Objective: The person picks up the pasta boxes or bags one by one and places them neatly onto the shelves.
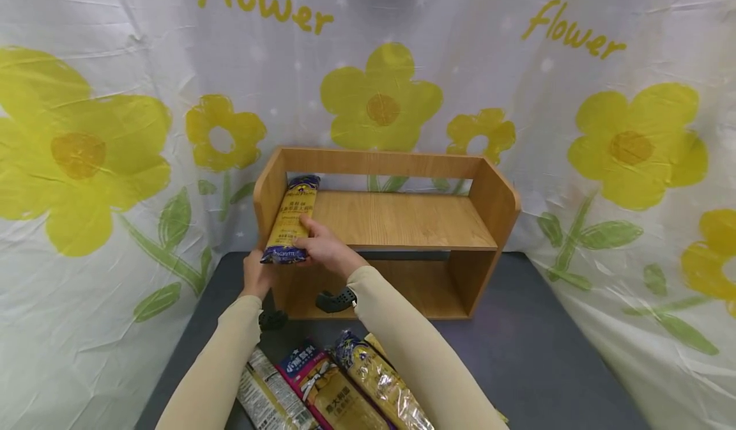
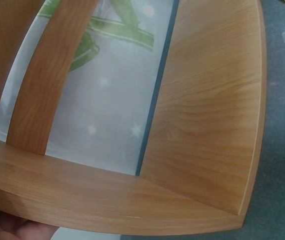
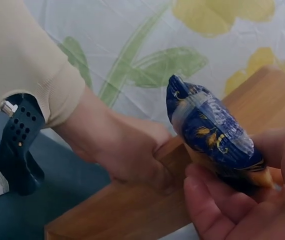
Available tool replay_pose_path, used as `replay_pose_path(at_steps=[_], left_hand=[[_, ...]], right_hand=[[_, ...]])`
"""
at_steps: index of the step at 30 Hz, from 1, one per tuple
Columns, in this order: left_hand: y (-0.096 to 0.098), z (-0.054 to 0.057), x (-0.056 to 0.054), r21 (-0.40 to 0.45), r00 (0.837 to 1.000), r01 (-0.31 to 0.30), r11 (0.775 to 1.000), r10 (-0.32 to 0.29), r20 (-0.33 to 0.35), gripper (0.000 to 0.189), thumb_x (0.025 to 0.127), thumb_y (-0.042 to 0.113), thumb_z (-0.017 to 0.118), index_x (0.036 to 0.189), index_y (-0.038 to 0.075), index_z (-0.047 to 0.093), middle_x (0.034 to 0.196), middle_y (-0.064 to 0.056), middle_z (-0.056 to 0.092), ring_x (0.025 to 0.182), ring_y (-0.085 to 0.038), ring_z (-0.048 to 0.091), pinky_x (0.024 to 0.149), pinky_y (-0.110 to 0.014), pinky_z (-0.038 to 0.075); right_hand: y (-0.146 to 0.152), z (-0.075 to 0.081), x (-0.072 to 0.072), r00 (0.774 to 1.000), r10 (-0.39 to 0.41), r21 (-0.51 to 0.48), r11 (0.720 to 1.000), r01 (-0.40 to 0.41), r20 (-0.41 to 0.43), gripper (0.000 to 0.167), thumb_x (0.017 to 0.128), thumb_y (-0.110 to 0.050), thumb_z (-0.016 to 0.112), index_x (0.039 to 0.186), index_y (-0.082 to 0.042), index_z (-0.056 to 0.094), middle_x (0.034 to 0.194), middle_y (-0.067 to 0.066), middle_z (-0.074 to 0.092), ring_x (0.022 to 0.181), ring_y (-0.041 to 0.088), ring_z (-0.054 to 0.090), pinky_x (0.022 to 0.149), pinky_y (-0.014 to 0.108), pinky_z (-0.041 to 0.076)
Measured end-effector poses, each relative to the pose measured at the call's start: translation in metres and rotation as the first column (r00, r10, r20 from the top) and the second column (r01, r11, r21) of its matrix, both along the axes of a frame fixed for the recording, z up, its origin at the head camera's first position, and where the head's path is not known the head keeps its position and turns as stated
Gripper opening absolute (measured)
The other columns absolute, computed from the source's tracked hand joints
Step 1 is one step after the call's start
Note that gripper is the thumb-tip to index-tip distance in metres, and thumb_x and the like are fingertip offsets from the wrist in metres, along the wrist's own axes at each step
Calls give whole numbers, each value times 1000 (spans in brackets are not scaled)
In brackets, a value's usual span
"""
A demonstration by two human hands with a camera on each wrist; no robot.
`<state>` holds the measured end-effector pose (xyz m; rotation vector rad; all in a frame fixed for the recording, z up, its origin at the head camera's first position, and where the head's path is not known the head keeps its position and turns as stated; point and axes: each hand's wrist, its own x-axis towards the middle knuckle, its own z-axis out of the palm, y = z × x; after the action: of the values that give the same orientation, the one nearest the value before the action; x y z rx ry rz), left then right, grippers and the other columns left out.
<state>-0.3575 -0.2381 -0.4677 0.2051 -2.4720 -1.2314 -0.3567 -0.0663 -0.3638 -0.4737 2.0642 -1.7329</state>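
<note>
While right hand (image 1: 326, 247) pinches spaghetti packet (image 1: 293, 211) | left hand (image 1: 256, 274) clasps side panel's edge (image 1: 264, 195) | upper board (image 1: 397, 219) extends rightward

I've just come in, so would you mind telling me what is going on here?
A person is holding a spaghetti packet in the right hand, at the left end of the upper level of a small wooden shelf. The left hand grips the shelf's left side panel. The packet's near end sticks out past the front edge; whether it rests on the board is hard to tell. More food packets lie on the dark table in front of the shelf.
</note>
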Motion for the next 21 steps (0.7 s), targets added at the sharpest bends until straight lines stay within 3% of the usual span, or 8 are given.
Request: replay_pose_path(at_steps=[4, 6, 10, 14, 21], left_hand=[[0, 1, 1, 4, 1000, 8, 1000, -8, 4, 38, 99, 18, 47, 117, -13, 58, 103, -37, 66, 81, -41, 61, 71, -51, 49], [-2, 1, 1, 3, 1000, 14, 1000, -14, 1, 37, 99, 18, 48, 116, -14, 59, 100, -36, 66, 77, -39, 61, 66, -47, 48], [-1, -1, 0, -9, 999, 40, 999, -40, 4, 36, 99, 17, 50, 116, -14, 60, 91, -33, 65, 67, -32, 57, 57, -38, 44], [0, -3, -1, -9, 999, 49, 999, -49, 9, 39, 101, 19, 49, 123, -12, 58, 93, -33, 66, 67, -31, 57, 57, -37, 44], [-1, 0, -2, 2, 998, 52, 999, -52, 36, 45, 103, 24, 46, 133, -8, 54, 110, -38, 66, 80, -41, 64, 66, -47, 51]], right_hand=[[1, -1, 1, 999, -37, 5, 999, 37, -26, 71, 103, -8, 56, 164, -18, 21, 150, 21, 51, 100, 18, 63, 85, 42, 60], [4, -1, 2, 998, -57, -1, 998, 57, -31, 74, 101, -8, 60, 164, -20, 23, 155, 19, 47, 101, 18, 62, 85, 42, 60], [27, 1, 3, 997, -70, 4, 997, 71, -36, 75, 100, -9, 62, 164, -20, 23, 165, 17, 33, 111, 29, 69, 82, 35, 59], [63, 10, 6, 997, -35, 52, 998, 39, -73, 72, 102, -10, 58, 164, -17, 22, 167, 20, 26, 117, 38, 68, 80, 35, 59], [156, 30, 26, 990, 7, 128, 992, 12, -141, 69, 103, -10, 56, 163, -11, 21, 165, 23, 29, 99, 20, 73, 72, 24, 56]])
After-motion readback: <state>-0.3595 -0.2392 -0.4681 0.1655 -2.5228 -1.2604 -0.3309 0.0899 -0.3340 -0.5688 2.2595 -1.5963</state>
